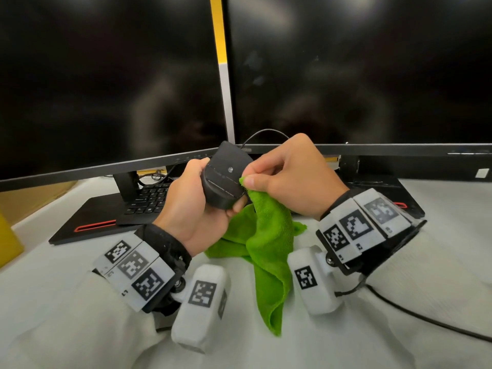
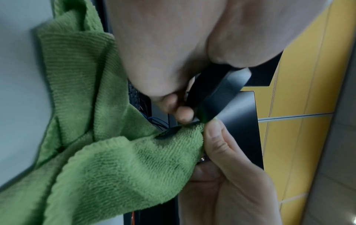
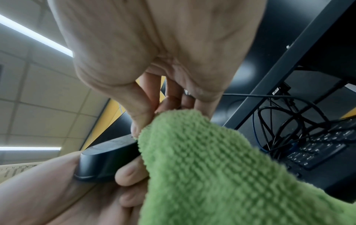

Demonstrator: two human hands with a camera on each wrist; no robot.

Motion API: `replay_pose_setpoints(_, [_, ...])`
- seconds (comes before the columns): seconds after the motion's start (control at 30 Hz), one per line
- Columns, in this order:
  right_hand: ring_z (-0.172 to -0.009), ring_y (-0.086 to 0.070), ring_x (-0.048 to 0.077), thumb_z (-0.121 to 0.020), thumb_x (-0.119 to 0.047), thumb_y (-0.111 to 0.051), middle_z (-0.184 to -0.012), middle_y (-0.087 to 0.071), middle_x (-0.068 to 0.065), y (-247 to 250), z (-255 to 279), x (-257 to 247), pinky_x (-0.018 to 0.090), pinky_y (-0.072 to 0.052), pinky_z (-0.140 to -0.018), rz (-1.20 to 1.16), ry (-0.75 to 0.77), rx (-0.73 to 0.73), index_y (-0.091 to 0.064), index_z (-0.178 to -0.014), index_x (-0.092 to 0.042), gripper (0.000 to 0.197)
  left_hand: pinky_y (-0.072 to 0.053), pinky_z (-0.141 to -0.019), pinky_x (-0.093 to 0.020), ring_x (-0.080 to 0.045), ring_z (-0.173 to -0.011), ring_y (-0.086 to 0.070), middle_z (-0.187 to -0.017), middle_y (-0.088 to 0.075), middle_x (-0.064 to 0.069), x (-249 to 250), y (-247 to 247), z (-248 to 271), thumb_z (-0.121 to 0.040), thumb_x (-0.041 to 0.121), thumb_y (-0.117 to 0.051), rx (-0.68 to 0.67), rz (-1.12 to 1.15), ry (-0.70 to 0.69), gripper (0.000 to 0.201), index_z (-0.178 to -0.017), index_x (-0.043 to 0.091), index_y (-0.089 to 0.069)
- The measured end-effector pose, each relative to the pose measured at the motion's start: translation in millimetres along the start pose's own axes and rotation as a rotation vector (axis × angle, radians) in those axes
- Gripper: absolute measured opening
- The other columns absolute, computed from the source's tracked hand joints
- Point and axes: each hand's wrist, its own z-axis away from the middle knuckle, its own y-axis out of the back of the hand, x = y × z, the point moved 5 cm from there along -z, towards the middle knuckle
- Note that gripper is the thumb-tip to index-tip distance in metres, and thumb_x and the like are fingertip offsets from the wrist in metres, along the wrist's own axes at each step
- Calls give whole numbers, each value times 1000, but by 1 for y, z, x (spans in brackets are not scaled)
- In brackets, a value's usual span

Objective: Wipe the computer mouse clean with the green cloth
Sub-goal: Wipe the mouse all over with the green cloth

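Observation:
My left hand grips a black computer mouse lifted off the desk, its underside turned toward me and its cable rising behind. My right hand pinches a corner of the green cloth between thumb and fingers and presses it against the mouse's right edge. The rest of the cloth hangs down to the white desk. In the left wrist view the mouse shows past my left palm, with the cloth below. In the right wrist view the cloth covers part of the mouse.
Two dark monitors stand close behind my hands on black stands. A black keyboard lies under the left monitor. A black cable runs across the desk at the right. A yellow box sits at the left edge.

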Motion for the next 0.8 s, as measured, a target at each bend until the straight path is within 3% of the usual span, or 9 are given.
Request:
replay_pose_setpoints(0.13, [-71, -76, 12, -77, -16, -82, -67, -78, -3, 0, 1, -3, 43, -65, -77, -44, 14, 16, -85, -76, -21, 6, -38, -47, -29, -23, -55, -51, -80, -60, -11, 1, 1, 0, -105, 27, -30, -11, 16, -1, 33, -110, 6, -56])
replay_pose_setpoints(0.3, [-72, -76, 27, -75, -14, -81, -69, -78, 5, -1, 5, -9, 49, -64, -73, -92, 43, -23, -85, -75, -17, 5, -39, -48, -28, -23, -56, -56, -85, -61, -13, -1, 4, -1, -105, 31, -38, 91, 6, -7, 34, -118, 8, -59])
replay_pose_setpoints(0.37, [-67, -75, 23, -76, -9, -84, -70, -78, 8, -2, 6, -13, 46, -64, -72, -100, 57, -55, -85, -76, -16, 7, -38, -49, -29, -22, -56, -55, -84, -61, -12, -1, 5, -1, -103, 30, -40, 117, -16, -12, 31, -115, 9, -60])
replay_pose_setpoints(0.47, [-62, -66, 7, -77, -6, -84, -69, -77, 6, -2, 7, -16, 34, -60, -68, -89, 61, -114, -85, -75, -16, 10, -36, -52, -30, -22, -59, -55, -85, -60, -13, 0, 5, -1, -101, 30, -42, 139, -37, -24, 29, -110, 10, -61])
replay_pose_setpoints(0.53, [-62, -67, 5, -78, -6, -84, -68, -78, 3, -3, 8, -18, 30, -60, -68, -66, 55, -158, -85, -74, -17, 11, -38, -53, -30, -21, -60, -57, -88, -62, -12, 1, 6, -1, -101, 31, -43, 149, -41, -25, 29, -107, 10, -62])
replay_pose_setpoints(0.63, [-64, -69, 6, -78, -9, -84, -67, -78, 1, -3, 9, -18, 34, -62, -69, -34, 38, -183, -85, -73, -18, 10, -44, -53, -28, -21, -64, -62, -96, -66, -13, 1, 9, -1, -103, 33, -43, 155, -36, -29, 31, -112, 12, -63])
replay_pose_setpoints(0.7, [-60, -67, 8, -77, -11, -83, -64, -77, 1, -4, 9, -16, 34, -59, -63, -21, 37, -177, -84, -71, -19, 11, -47, -58, -31, -23, -70, -65, -100, -68, -14, 1, 10, -2, -104, 33, -43, 160, -41, -37, 32, -115, 12, -63])
replay_pose_setpoints(0.8, [-55, -63, 6, -78, -11, -79, -60, -75, 3, -5, 9, -16, 23, -51, -57, 5, 57, -165, -84, -69, -19, 13, -49, -64, -34, -24, -75, -67, -101, -70, -14, 2, 10, -1, -103, 34, -45, 167, -50, -45, 31, -116, 13, -65])
